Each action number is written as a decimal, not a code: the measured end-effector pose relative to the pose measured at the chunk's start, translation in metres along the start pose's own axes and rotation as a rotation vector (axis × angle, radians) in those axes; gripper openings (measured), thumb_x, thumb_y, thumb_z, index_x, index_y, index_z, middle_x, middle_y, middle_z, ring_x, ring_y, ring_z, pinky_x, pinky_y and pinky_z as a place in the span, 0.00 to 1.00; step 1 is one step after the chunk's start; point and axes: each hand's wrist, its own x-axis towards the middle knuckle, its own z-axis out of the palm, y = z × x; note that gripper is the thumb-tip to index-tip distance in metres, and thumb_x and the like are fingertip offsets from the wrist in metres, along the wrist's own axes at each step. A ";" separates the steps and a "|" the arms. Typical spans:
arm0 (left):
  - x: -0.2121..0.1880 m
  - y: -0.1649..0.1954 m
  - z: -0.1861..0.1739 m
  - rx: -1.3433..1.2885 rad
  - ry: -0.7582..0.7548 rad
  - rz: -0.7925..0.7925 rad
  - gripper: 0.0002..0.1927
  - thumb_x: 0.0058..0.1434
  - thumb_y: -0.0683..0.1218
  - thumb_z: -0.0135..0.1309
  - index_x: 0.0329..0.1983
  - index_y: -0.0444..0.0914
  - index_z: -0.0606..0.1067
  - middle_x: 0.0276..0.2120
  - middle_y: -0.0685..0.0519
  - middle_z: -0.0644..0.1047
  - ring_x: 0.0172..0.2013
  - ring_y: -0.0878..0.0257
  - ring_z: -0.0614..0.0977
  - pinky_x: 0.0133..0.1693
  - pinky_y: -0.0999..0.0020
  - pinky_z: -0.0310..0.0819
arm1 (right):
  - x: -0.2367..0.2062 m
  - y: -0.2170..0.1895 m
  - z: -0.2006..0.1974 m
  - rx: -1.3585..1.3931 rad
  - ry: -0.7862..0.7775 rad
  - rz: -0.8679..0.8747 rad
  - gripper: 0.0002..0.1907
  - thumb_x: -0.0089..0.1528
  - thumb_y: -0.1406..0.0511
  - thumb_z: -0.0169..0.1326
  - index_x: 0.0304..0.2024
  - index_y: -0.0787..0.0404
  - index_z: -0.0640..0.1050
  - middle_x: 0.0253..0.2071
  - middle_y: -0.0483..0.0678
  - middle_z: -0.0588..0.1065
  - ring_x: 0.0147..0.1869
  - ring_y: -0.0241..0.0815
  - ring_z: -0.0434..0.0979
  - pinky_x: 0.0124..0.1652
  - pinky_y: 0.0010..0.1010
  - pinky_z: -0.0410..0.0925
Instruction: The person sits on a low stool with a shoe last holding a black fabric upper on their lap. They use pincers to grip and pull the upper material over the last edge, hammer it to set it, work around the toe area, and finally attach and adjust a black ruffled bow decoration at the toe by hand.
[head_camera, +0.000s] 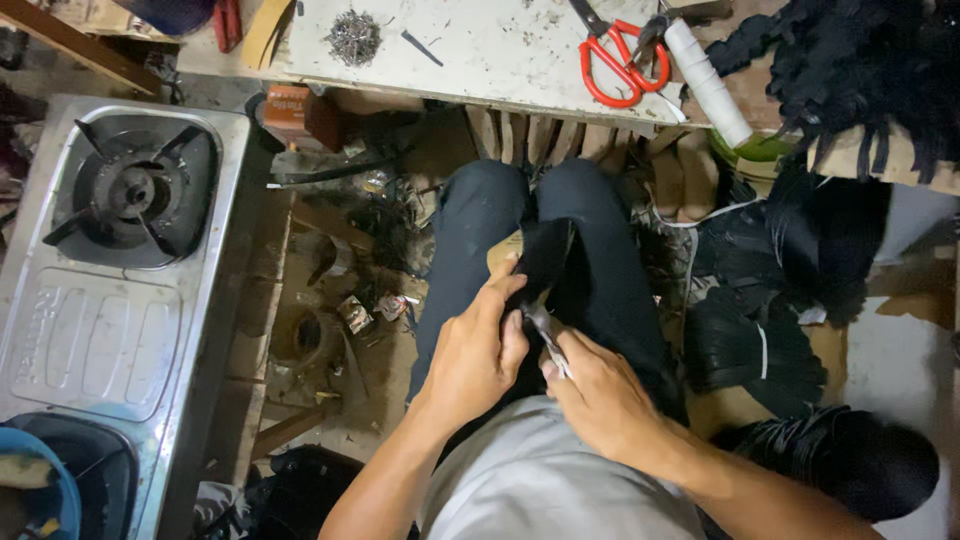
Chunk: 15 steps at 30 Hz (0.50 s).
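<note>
I sit with dark trousers, knees pointing toward a worktable. On my lap stands a black piece of material (547, 258), folded and upright. My left hand (475, 350) grips its lower left edge, thumb pressed on it. My right hand (600, 395) is closed on a small metal tool (548, 335) whose tip touches the black piece between my two hands. How the tool's jaws stand is hidden by my fingers.
A steel gas stove (110, 260) stands at left. The white worktable (460, 50) ahead holds red scissors (620, 60), a white roll (708, 85) and a pile of small nails (354, 38). Bundles of black strips (760, 330) lie at right. Scraps litter the floor (340, 310).
</note>
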 end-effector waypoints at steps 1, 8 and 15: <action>-0.002 -0.001 0.002 -0.003 -0.043 -0.072 0.20 0.64 0.42 0.47 0.60 0.35 0.68 0.66 0.40 0.72 0.49 0.39 0.81 0.49 0.52 0.76 | -0.002 0.001 0.001 -0.109 0.061 -0.059 0.18 0.63 0.68 0.51 0.56 0.63 0.72 0.38 0.58 0.78 0.34 0.58 0.82 0.35 0.48 0.74; -0.007 -0.006 0.003 -0.010 0.037 0.101 0.20 0.68 0.39 0.48 0.63 0.33 0.67 0.65 0.35 0.71 0.55 0.34 0.77 0.54 0.50 0.75 | -0.001 0.006 0.012 -0.216 0.220 -0.162 0.19 0.61 0.68 0.52 0.55 0.63 0.72 0.41 0.59 0.78 0.38 0.64 0.80 0.35 0.50 0.72; -0.011 -0.007 0.005 0.018 0.048 0.095 0.19 0.69 0.39 0.51 0.62 0.32 0.68 0.64 0.36 0.72 0.55 0.34 0.78 0.53 0.50 0.75 | -0.007 0.010 0.012 -0.313 0.194 -0.157 0.20 0.61 0.67 0.50 0.56 0.63 0.72 0.40 0.61 0.77 0.35 0.67 0.78 0.35 0.52 0.70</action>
